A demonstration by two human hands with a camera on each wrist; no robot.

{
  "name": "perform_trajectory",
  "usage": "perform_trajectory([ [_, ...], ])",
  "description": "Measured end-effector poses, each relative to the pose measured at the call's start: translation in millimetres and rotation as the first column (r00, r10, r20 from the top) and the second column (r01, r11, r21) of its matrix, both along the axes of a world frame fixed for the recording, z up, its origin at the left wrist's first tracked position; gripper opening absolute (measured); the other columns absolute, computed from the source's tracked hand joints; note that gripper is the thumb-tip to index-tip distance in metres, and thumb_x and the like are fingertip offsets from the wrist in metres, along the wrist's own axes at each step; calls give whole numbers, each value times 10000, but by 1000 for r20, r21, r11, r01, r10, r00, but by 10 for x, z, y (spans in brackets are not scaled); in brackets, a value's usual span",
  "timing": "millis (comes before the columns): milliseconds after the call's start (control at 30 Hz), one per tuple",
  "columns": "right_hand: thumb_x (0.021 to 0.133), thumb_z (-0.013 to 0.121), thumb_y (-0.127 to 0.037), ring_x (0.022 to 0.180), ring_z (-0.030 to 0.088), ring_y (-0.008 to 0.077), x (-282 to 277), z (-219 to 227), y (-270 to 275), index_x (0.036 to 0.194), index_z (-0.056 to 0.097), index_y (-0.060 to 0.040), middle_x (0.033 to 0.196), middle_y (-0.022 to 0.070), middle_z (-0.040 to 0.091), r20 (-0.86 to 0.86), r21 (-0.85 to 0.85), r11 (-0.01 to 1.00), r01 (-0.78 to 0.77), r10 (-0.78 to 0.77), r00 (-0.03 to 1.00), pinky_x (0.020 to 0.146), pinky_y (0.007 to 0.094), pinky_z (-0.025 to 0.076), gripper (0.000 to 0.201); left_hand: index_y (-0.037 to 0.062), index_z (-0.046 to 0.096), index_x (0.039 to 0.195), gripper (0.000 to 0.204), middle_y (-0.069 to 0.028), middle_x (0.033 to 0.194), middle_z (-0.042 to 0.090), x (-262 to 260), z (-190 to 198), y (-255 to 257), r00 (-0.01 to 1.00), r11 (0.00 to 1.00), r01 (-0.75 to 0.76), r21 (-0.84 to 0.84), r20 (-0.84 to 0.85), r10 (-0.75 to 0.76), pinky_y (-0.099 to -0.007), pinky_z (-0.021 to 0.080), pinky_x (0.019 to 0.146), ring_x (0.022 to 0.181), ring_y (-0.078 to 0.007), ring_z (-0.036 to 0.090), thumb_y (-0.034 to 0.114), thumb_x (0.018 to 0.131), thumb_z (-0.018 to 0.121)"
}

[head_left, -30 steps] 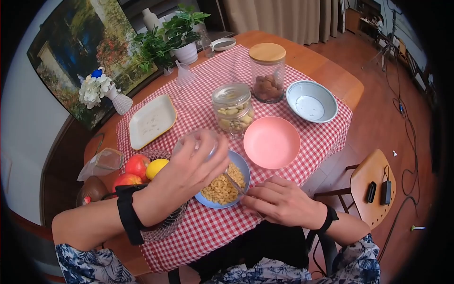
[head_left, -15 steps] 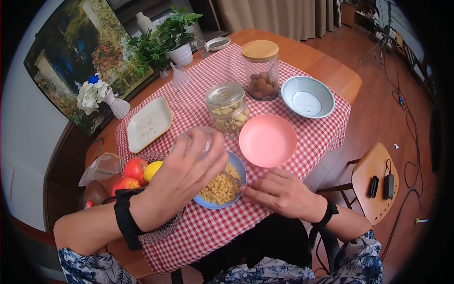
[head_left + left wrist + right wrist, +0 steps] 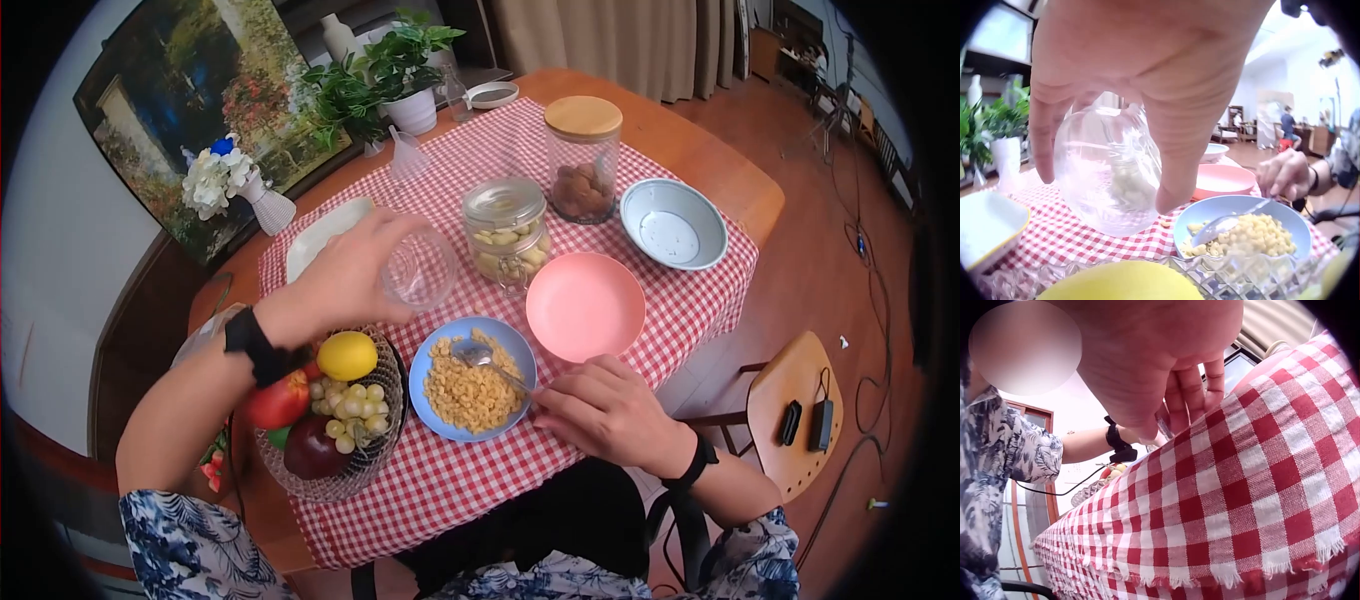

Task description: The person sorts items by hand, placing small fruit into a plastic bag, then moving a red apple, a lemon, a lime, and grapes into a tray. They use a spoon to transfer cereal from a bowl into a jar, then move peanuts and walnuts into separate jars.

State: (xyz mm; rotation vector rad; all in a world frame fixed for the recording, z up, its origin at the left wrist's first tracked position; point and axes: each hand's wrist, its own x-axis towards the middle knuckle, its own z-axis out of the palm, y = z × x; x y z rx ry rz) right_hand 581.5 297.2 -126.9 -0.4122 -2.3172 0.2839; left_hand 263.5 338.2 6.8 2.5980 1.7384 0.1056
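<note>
My left hand grips a clear rounded glass by its sides, with thumb and fingers on opposite sides in the left wrist view. The glass is above the checked tablecloth, between the white dish and the jar of pale nuts, and looks empty. With its fingers, my right hand pinches the handle of a metal spoon. The spoon's bowl lies on a heap of small macaroni in a blue plate. Most of the handle end is hidden by the fingers.
A glass fruit basket with a lemon and grapes stands left of the plate. Right and behind are a pink bowl, a nut jar, a wooden-lidded jar and a pale blue bowl.
My left hand has moved left and away from the plate with the glass, uncovering the macaroni, the spoon's bowl and the fruit basket. My right hand stays at the plate's edge with the spoon.
</note>
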Motion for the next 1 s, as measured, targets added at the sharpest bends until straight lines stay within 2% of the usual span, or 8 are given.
perform_trajectory([
  [100, 822, 772, -282, 863, 630, 201, 20, 79, -3, 1086, 682, -52, 964, 60, 663, 5, -37, 999, -2, 2, 1000, 806, 329, 483, 361, 103, 470, 1359, 881, -183, 1299, 553, -217, -55, 181, 994, 997, 49, -55, 102, -43, -406, 457, 1018, 1204, -342, 556, 288, 605, 884],
  [267, 814, 770, -262, 872, 644, 219, 103, 318, 101, 1053, 693, -56, 977, 61, 670, -24, -153, 987, -57, 53, 998, 795, 335, 489, 325, 82, 425, 1378, 883, -158, 1257, 601, -281, -73, 278, 970, 944, 54, -325, 242, 27, -371, 452, 1012, 1176, -290, 590, 338, 665, 878],
  [433, 784, 748, -161, 809, 674, 250, -113, 642, 511, 1014, 678, -34, 961, 78, 671, -19, 11, 999, 32, -32, 999, 677, 351, 530, 272, 68, 417, 1362, 864, -164, 1258, 601, -295, -105, 433, 966, 885, 46, -463, 247, 80, -378, 450, 1011, 1172, -288, 592, 345, 683, 873],
  [600, 741, 671, -21, 779, 700, 262, -612, 911, 869, 948, 627, -2, 866, 117, 649, 401, 142, 987, -76, 13, 916, 645, 340, 566, 213, 26, 377, 1341, 887, -205, 1250, 599, -463, -271, 579, 960, 900, 117, -419, 279, 5, -377, 452, 1014, 1164, -306, 596, 404, 705, 866],
  [667, 744, 656, -19, 749, 712, 260, -841, 864, 959, 896, 673, -6, 840, 125, 678, 504, 191, 970, -153, 37, 863, 658, 345, 580, 153, -9, 353, 1311, 932, -254, 1249, 582, -433, -206, 562, 983, 855, -55, -516, 123, 138, -379, 457, 1011, 1170, -334, 592, 468, 696, 865],
  [767, 737, 665, -27, 751, 714, 254, -1123, 820, 996, 802, 702, -40, 784, 108, 690, 658, 137, 973, -187, 51, 751, 669, 337, 580, 76, -37, 332, 1290, 987, -293, 1240, 565, -371, -100, 558, 991, 850, -125, -512, -17, 136, -390, 465, 998, 1161, -366, 592, 514, 672, 869],
  [900, 760, 658, -54, 746, 713, 239, -1318, 627, 1049, 761, 711, -74, 765, 90, 697, 666, 217, 957, -192, -2, 746, 668, 328, 573, 57, -51, 387, 1244, 999, -290, 1197, 593, -518, -240, 605, 999, 906, -42, -420, -41, 27, -398, 492, 947, 1113, -372, 614, 521, 604, 899],
  [1000, 758, 630, -28, 651, 703, 259, -1350, 542, 1085, 722, 683, -44, 685, 123, 669, 600, 193, 950, -246, 84, 795, 601, 352, 572, 66, -51, 406, 1277, 1019, -281, 1186, 601, -502, -117, 619, 999, 869, -47, -493, -31, 36, -399, 483, 966, 1128, -370, 606, 504, 586, 908],
])
